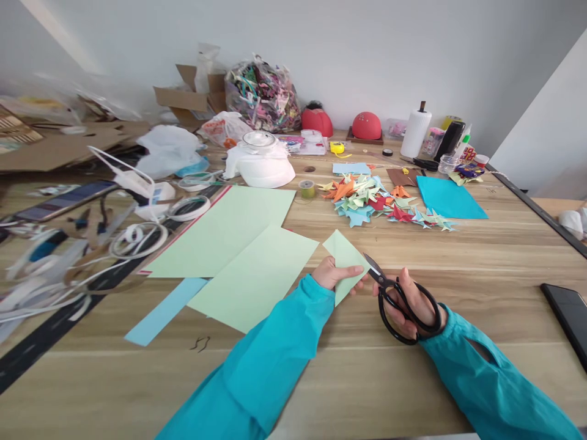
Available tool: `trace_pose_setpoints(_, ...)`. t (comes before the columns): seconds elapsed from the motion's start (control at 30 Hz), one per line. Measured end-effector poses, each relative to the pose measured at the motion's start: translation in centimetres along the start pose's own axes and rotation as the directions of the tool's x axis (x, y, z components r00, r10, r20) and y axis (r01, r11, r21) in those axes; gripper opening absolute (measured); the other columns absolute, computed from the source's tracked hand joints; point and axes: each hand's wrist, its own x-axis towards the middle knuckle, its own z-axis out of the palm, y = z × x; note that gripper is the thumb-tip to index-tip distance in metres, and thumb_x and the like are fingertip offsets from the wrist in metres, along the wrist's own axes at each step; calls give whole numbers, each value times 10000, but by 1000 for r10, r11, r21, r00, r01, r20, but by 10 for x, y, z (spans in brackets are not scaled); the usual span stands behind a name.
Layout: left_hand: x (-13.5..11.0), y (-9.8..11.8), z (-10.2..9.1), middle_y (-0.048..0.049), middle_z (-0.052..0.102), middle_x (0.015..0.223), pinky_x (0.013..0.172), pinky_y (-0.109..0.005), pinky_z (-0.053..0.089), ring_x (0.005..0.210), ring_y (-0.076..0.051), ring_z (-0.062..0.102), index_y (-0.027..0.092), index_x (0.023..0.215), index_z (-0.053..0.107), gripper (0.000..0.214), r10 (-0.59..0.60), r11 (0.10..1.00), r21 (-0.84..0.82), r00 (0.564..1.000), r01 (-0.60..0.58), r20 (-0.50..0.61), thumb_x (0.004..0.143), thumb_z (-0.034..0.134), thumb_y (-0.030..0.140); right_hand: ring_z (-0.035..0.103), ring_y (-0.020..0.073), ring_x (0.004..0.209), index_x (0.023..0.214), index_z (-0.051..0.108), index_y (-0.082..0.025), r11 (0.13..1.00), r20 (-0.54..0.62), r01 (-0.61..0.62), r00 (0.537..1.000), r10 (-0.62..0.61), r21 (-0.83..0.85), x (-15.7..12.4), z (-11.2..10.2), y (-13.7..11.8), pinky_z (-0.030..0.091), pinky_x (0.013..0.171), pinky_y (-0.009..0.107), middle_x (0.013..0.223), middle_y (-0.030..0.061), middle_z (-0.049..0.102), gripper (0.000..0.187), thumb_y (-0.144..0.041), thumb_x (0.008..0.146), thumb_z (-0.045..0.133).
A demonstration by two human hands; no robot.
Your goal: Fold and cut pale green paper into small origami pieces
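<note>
My left hand [334,274] pinches a small folded piece of pale green paper [345,253], thumb on top and fingertips underneath. In my right hand [415,305] is a pair of black-handled scissors [389,283], its fingers in and around the handle loops. The scissor blades meet the right corner of the folded paper; whether they are cutting into it I cannot tell. Left of my hands lie larger pale green sheets [257,275], one overlapping another, with a light blue paper strip [167,310] poking out below them.
Folded paper shapes [362,198] in several colours are heaped beyond my hands, beside a turquoise sheet [452,197] and a thread spool [306,188]. Cables [137,241] and a phone [68,200] clutter the left side. Another phone [566,318] lies at the right edge.
</note>
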Motion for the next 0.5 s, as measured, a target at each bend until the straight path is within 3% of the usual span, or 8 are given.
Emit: trace_pose_setpoints(0.5, 0, 2, 0, -70, 667, 634, 384, -220, 437, 486, -150, 593, 88, 729, 655, 325, -17, 1000, 25, 1000, 18, -24, 522, 785, 303, 258, 50, 175, 990, 539, -94, 999, -26, 6, 1000, -7, -46, -1, 1, -2, 226, 178, 153, 336, -99, 371, 727, -738, 751, 303)
